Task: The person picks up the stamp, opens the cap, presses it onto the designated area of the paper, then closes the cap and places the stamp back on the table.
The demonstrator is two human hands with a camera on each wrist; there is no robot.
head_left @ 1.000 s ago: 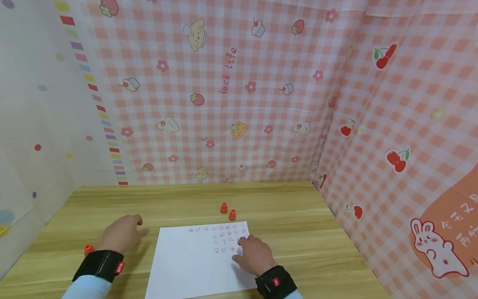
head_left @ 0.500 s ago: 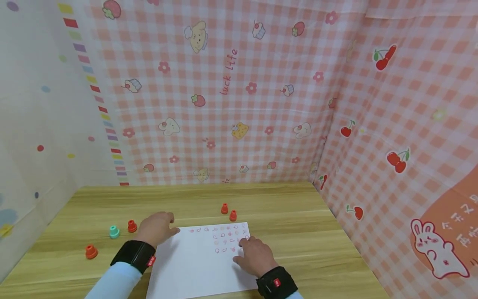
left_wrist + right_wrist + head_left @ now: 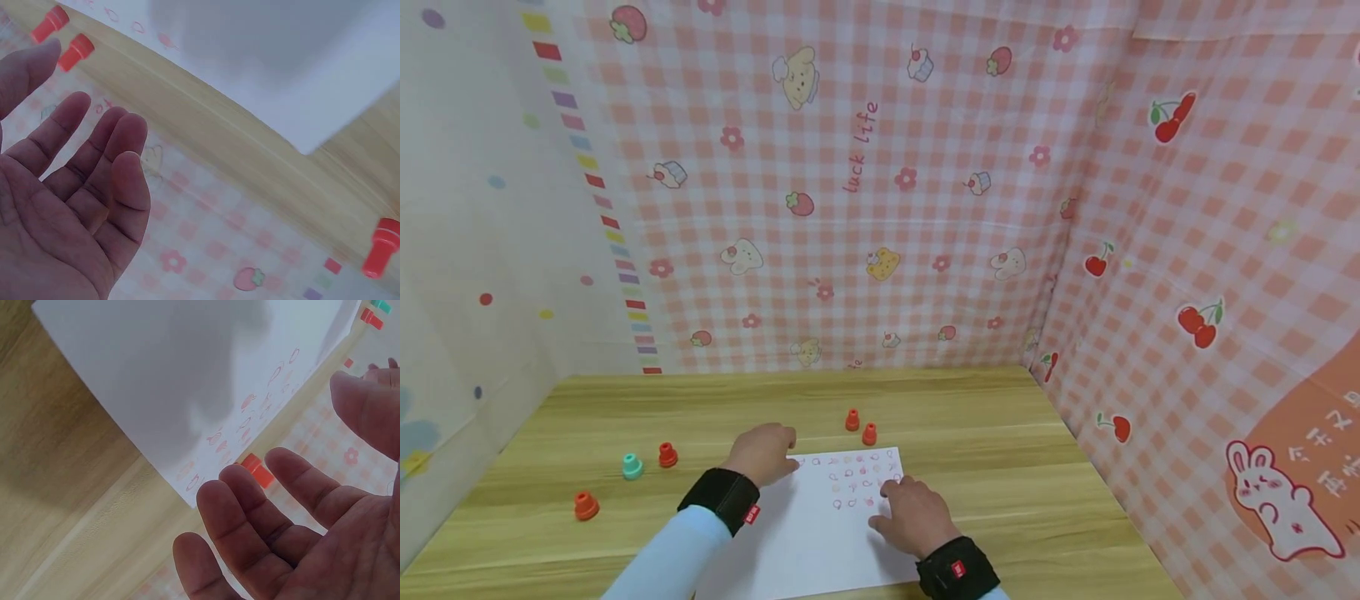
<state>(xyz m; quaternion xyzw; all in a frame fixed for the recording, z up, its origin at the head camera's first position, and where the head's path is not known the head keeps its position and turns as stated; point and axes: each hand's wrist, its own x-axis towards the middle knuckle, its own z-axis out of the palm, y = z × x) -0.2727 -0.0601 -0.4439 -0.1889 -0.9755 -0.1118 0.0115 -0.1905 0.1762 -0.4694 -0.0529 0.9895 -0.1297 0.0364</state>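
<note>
A white sheet of paper [image 3: 805, 542] lies on the wooden table, with rows of small red and pink prints in its upper right part. My left hand [image 3: 762, 454] is over the paper's upper left corner; its palm and loosely bent fingers hold nothing in the left wrist view. Over the right edge of the sheet is my right hand [image 3: 917, 515], fingers relaxed, also holding nothing in the right wrist view. Just beyond the paper's far edge stand two small red stamps [image 3: 852, 420] [image 3: 869, 434], which lie between the two hands and farther back.
Left of the paper stand a red stamp [image 3: 667, 455], a teal stamp [image 3: 632, 467] and an orange-red stamp [image 3: 586, 506]. A pink checked cloth [image 3: 850, 233] hangs behind the table [image 3: 985, 400] and along its right side; a white dotted cloth [image 3: 482, 250] covers the left.
My left hand has moved right from the table's left side to the paper's far left corner, uncovering the red and teal stamps. The right hand has stayed in place.
</note>
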